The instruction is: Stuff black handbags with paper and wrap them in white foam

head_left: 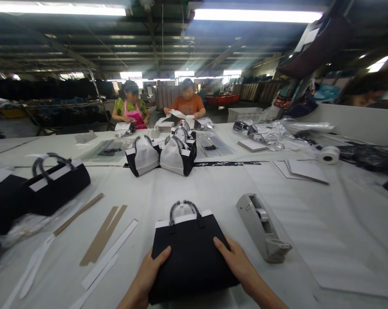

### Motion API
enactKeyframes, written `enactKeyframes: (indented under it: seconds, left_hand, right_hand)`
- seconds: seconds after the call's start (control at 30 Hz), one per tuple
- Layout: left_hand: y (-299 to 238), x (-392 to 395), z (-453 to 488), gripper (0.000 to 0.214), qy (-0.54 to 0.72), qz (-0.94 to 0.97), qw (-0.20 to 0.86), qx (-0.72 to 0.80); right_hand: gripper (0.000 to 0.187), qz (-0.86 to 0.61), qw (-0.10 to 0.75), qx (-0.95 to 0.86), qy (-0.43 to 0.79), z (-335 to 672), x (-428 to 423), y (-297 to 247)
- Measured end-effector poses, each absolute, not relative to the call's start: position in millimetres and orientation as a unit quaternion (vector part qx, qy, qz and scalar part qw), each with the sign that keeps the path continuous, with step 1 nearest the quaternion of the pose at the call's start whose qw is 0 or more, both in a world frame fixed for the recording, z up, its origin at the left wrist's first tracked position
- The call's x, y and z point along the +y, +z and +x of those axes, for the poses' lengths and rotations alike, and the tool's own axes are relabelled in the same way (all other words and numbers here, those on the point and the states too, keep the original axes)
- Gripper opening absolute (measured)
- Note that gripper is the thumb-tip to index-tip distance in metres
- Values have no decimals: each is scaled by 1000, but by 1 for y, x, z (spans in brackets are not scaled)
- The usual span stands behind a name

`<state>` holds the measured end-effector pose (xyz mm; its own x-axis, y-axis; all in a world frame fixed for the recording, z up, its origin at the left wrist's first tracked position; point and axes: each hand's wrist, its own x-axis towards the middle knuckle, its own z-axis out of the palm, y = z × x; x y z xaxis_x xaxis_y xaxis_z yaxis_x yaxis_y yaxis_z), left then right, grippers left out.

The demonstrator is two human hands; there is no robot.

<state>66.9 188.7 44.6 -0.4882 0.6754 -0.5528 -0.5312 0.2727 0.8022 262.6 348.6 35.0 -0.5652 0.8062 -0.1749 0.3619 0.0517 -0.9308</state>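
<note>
A black handbag (pixel 190 257) with wrapped top handles is held in front of me, a strip of white paper showing along its top edge. My left hand (pixel 152 266) grips its left side, thumb on the front panel. On the right side, my right hand (pixel 234 259) clasps it the same way. The fingers behind the bag are hidden. To the right of the bag lies a grey tape dispenser (pixel 261 227). Brown cardboard strips (pixel 104 234) and a white strip (pixel 110 253) lie to the left.
More black handbags (pixel 59 182) stand at the left. Bags in white wrapping (pixel 176 156) sit mid-table. White boards (pixel 300 171), a white roll (pixel 329 155) and clear plastic (pixel 265 133) are at the right. Two people (pixel 186 105) work across the table.
</note>
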Motion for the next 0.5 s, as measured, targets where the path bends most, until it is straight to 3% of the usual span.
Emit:
enactKeyframes:
  seconds: [0.23,0.3,0.37,0.43,0.5]
  left_hand:
    - [28,194,61,68,584,63,524,617]
    - [27,193,52,83,570,76,463,674]
    - [33,198,39,89,577,101,318,746]
    - [46,211,27,73,614,145,220,744]
    - [60,235,18,44,684,152,288,653]
  right_hand:
    - [52,-420,199,-715,522,260,356,22]
    - [55,-423,191,-714,524,264,362,19]
    - [62,-454,196,-713,498,265,378,19]
    - [67,-486,222,-723,438,259,404,22]
    - [65,-492,222,-747,388,240,438,24]
